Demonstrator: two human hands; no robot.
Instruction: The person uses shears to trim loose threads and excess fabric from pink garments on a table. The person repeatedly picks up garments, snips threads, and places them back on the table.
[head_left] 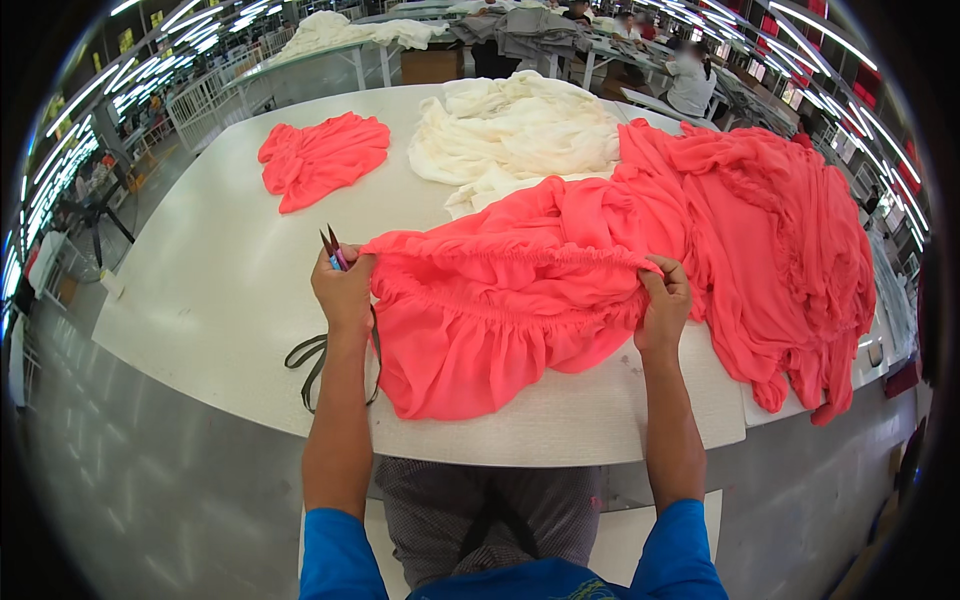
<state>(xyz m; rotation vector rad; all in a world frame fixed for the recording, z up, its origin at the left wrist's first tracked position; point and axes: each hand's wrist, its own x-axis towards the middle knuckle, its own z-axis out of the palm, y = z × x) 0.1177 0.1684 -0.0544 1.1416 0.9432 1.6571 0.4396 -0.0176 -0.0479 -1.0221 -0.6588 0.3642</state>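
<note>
A coral garment [470,370] of thin cloth lies in front of me, its gathered, elastic-looking opening stretched sideways between my hands. The left end of that edge is pinched in my left hand [343,285], which also holds thread snips [333,245] with the two pointed blades standing up, slightly apart. My right hand [664,300] grips the right end of the edge between thumb and fingers. A dark cord [308,352] hangs in loops by my left wrist; where it is fastened is hidden. The inside of the opening faces up.
The pale table [200,290] has a rounded near edge. A large coral garment pile [780,250] is at right, a cream cloth heap [515,130] at the back, and a small coral piece [325,155] at back left. A seated person [690,80] is beyond.
</note>
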